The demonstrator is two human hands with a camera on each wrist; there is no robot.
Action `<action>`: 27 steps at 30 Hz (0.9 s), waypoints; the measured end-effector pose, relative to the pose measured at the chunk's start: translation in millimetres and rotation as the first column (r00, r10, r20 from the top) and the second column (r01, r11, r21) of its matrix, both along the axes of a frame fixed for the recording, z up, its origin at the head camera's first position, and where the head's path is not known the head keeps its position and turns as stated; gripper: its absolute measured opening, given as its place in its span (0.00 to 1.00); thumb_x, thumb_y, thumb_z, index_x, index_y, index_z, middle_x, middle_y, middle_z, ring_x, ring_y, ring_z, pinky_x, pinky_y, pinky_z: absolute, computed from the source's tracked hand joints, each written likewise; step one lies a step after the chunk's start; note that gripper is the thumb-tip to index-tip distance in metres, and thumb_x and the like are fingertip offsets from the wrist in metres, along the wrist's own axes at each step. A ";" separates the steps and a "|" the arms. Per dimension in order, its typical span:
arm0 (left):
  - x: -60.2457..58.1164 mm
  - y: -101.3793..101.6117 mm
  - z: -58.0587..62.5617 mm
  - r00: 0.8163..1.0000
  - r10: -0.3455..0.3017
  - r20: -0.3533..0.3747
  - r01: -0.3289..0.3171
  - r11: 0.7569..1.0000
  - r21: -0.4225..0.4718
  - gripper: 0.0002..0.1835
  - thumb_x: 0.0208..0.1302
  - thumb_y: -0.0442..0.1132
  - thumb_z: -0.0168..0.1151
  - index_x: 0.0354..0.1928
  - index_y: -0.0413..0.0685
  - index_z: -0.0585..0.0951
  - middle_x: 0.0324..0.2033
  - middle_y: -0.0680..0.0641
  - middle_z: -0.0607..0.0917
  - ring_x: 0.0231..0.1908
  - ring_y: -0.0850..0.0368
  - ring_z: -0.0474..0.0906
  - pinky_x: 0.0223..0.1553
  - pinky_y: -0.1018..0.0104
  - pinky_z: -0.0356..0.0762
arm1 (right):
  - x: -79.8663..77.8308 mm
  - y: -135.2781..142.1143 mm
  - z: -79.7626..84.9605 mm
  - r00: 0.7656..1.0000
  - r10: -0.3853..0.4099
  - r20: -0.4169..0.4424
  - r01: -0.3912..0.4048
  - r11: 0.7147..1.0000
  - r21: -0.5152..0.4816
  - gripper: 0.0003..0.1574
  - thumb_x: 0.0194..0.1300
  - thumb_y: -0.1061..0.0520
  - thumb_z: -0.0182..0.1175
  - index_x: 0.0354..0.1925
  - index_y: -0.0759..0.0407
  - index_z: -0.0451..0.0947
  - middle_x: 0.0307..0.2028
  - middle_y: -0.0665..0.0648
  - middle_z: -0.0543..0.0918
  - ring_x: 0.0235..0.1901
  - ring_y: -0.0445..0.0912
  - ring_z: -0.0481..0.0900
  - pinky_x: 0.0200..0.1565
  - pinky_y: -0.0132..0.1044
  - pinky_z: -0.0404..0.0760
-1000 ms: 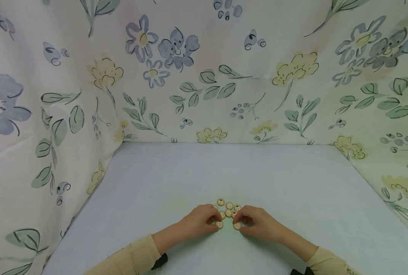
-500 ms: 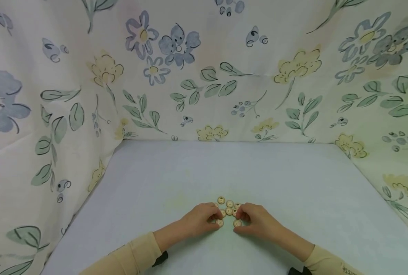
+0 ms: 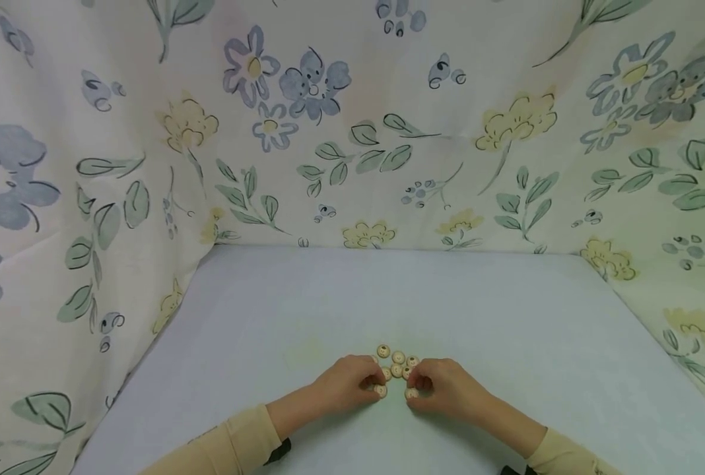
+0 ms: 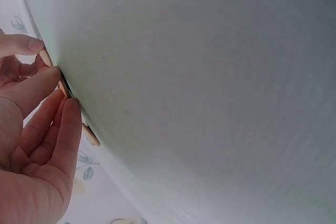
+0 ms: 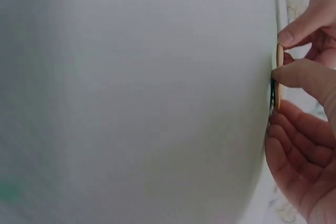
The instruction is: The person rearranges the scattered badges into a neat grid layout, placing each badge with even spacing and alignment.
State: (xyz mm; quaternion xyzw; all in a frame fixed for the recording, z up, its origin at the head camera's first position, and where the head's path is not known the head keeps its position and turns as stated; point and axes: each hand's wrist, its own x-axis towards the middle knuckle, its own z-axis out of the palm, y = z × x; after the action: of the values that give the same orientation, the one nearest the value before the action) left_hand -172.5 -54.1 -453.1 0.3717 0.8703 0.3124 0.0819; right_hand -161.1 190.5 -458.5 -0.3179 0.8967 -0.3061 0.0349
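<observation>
Several small round pale wooden discs with dark printed marks lie in a cluster on the table, one of them a far disc (image 3: 383, 351). My left hand (image 3: 345, 382) pinches the near left disc (image 3: 380, 391) between thumb and fingers. Opposite it, my right hand (image 3: 452, 389) holds the near right disc (image 3: 412, 393), which its fingertips partly cover. In the left wrist view, a disc (image 4: 64, 88) shows edge-on between the left thumb and fingers. A disc (image 5: 278, 98) appears likewise at the right fingertips in the right wrist view. The left fingers hide part of the cluster's left side.
Beyond the hands stand a middle disc (image 3: 397, 371) and an upper right disc (image 3: 412, 361). A white cloth covers the table (image 3: 305, 297). Floral curtains (image 3: 352, 132) rise along the back and both sides.
My right thumb and fingers have drawn closer together over the near right disc, covering more of it. The left hand keeps nearly the same place and grip.
</observation>
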 end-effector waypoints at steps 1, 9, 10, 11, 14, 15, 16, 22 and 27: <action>0.2 -0.1 -0.2 1.000 0.004 0.004 -0.004 1.000 0.000 0.05 0.58 0.34 0.70 0.37 0.46 0.84 0.31 0.56 0.80 0.31 0.68 0.73 0.35 0.78 0.71 | -0.7 0.1 -0.1 1.000 0.005 0.000 -0.005 1.000 0.000 0.09 0.53 0.56 0.72 0.31 0.48 0.80 0.26 0.39 0.76 0.28 0.34 0.72 0.32 0.29 0.74; 2.3 -1.3 -0.5 1.000 0.010 0.025 -0.010 1.000 0.004 0.05 0.57 0.34 0.70 0.36 0.46 0.84 0.29 0.57 0.80 0.29 0.69 0.72 0.34 0.78 0.70 | -19.8 8.2 -0.2 0.995 0.097 0.011 -0.096 0.993 -0.069 0.09 0.57 0.56 0.70 0.36 0.48 0.80 0.32 0.40 0.81 0.33 0.35 0.77 0.36 0.32 0.79; 2.0 -1.4 -0.8 1.000 0.010 0.022 -0.010 1.000 0.002 0.05 0.57 0.34 0.70 0.36 0.46 0.84 0.29 0.57 0.80 0.29 0.69 0.72 0.33 0.79 0.70 | -25.0 9.2 1.3 0.994 0.105 0.010 -0.104 0.992 -0.068 0.09 0.57 0.57 0.70 0.37 0.48 0.81 0.33 0.40 0.81 0.33 0.36 0.77 0.37 0.32 0.79; 1.5 -1.5 -1.2 1.000 0.011 0.021 -0.011 1.000 0.001 0.05 0.57 0.34 0.70 0.36 0.46 0.84 0.29 0.57 0.80 0.29 0.69 0.72 0.33 0.79 0.69 | -30.9 10.0 3.3 0.994 0.109 0.012 -0.108 0.992 -0.062 0.09 0.57 0.57 0.70 0.37 0.48 0.80 0.33 0.40 0.81 0.33 0.37 0.77 0.37 0.33 0.79; 0.2 -2.1 -1.4 1.000 0.007 0.001 -0.007 1.000 -0.003 0.05 0.57 0.34 0.69 0.36 0.46 0.84 0.29 0.58 0.80 0.29 0.69 0.72 0.33 0.79 0.69 | -51.2 11.0 9.6 0.993 0.121 0.008 -0.120 0.992 -0.041 0.10 0.57 0.57 0.70 0.39 0.48 0.81 0.34 0.41 0.81 0.34 0.38 0.78 0.38 0.34 0.80; -0.5 -2.3 -1.4 1.000 0.006 -0.005 -0.006 1.000 -0.004 0.05 0.57 0.34 0.69 0.36 0.47 0.84 0.29 0.58 0.80 0.29 0.69 0.72 0.33 0.79 0.69 | -58.7 10.8 11.4 0.992 0.129 -0.002 -0.129 0.991 -0.038 0.11 0.57 0.58 0.70 0.39 0.49 0.80 0.35 0.41 0.81 0.35 0.38 0.78 0.39 0.35 0.80; -1.0 -2.4 -1.1 1.000 0.006 -0.007 -0.006 1.000 -0.004 0.05 0.57 0.35 0.69 0.36 0.47 0.84 0.29 0.58 0.80 0.29 0.69 0.72 0.33 0.79 0.69 | -66.3 10.2 12.9 0.991 0.136 -0.012 -0.137 0.990 -0.037 0.12 0.56 0.58 0.70 0.40 0.50 0.80 0.35 0.42 0.81 0.35 0.38 0.78 0.39 0.35 0.80; -2.9 -2.8 0.1 1.000 0.008 0.018 -0.008 1.000 0.000 0.05 0.57 0.35 0.70 0.35 0.48 0.84 0.29 0.59 0.80 0.29 0.70 0.72 0.32 0.79 0.70 | -106.4 -2.3 14.2 0.982 0.171 -0.077 -0.176 0.983 -0.053 0.11 0.58 0.59 0.68 0.41 0.55 0.81 0.37 0.46 0.82 0.36 0.38 0.80 0.40 0.36 0.81; -2.7 -1.3 0.4 0.999 0.003 0.042 -0.002 1.000 -0.021 0.04 0.57 0.35 0.70 0.35 0.49 0.84 0.29 0.60 0.79 0.29 0.71 0.72 0.33 0.79 0.70 | -135.2 -16.7 11.3 0.989 0.131 -0.065 -0.135 0.989 -0.063 0.11 0.60 0.59 0.67 0.43 0.57 0.82 0.38 0.49 0.84 0.39 0.41 0.81 0.42 0.37 0.81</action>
State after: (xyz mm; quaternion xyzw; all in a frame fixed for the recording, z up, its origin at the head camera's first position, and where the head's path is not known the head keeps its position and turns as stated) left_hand -175.2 -55.4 -452.7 0.3632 0.8721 0.3112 0.1035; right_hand -296.3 173.9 -447.2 -0.3873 0.8632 -0.3234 0.0171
